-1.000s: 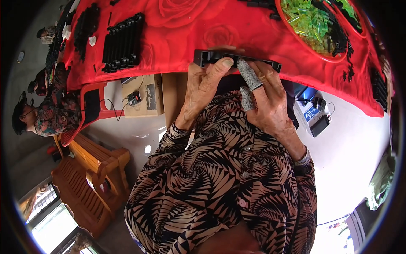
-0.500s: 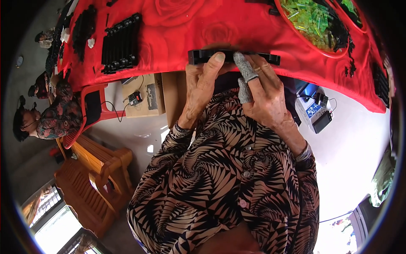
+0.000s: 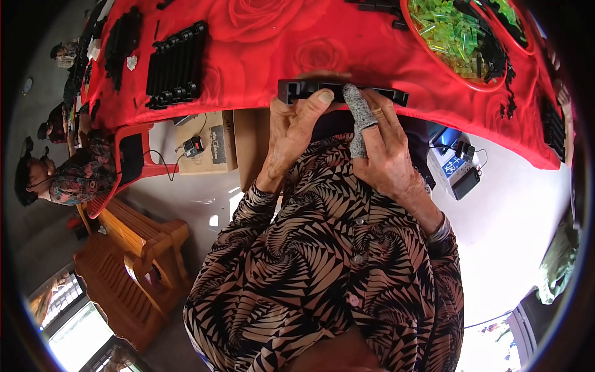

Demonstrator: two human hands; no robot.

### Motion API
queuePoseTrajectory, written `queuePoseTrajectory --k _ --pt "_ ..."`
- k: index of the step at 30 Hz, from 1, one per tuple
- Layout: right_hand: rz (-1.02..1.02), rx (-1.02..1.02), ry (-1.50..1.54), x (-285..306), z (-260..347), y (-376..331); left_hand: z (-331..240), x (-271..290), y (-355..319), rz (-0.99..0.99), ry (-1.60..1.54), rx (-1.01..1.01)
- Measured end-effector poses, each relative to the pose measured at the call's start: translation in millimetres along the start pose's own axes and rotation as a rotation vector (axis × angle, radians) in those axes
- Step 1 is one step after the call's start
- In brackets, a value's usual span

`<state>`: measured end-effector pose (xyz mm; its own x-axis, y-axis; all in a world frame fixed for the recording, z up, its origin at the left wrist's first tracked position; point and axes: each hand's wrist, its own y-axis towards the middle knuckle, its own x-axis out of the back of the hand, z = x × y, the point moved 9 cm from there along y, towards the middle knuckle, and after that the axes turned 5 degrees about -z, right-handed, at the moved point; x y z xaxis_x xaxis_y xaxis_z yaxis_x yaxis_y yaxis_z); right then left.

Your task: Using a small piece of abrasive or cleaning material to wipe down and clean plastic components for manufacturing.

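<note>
Both hands hold a long black plastic part (image 3: 389,95) level at the near edge of the red table. My left hand (image 3: 294,129) is closed round its left half, thumb lying on the near face and the other fingers mostly hidden behind. My right hand (image 3: 385,146) grips nearer its right half. Grey knitted finger covers (image 3: 359,105) sit on the right thumb and index finger; those two press at the middle of the part. Whether a small piece is between them cannot be seen.
A row of similar black parts (image 3: 176,65) lies to the left on the red tablecloth (image 3: 260,56). At the far right, a red-rimmed basin (image 3: 446,37) holds green and yellow translucent pieces. Below the table stand a cardboard box (image 3: 251,146) and a red chair (image 3: 133,158); a person (image 3: 80,173) is at the left.
The black part has tipped slightly, showing more of its near face. My right fingers have shifted a little along it; both hands keep their hold.
</note>
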<state>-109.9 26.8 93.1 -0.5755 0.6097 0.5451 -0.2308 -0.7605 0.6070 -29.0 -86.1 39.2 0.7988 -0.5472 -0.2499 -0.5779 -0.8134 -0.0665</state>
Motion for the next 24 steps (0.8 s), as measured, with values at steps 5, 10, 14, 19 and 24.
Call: queuePoseTrajectory --k 5,10,14,19,24 --pt "-0.009 0.039 -0.049 5.4 -1.0 -2.3 -13.2 -10.0 -1.6 -0.05 0.02 -0.112" --pt "-0.021 0.048 -0.106 1.4 2.3 -3.4 -9.7 -6.3 -4.3 -0.058 0.02 -0.073" --pt "-0.01 0.043 -0.066 -4.2 2.7 -0.9 -4.2 -6.9 1.8 -0.054 -0.05 -0.053" --pt "-0.067 0.184 -0.14 11.5 13.9 -8.0 -2.4 -3.1 12.0 0.012 -0.298 0.01" --pt "-0.314 -0.06 -0.312 53.3 -14.9 -16.8 -8.5 19.3 24.4 -0.065 -0.334 0.018"
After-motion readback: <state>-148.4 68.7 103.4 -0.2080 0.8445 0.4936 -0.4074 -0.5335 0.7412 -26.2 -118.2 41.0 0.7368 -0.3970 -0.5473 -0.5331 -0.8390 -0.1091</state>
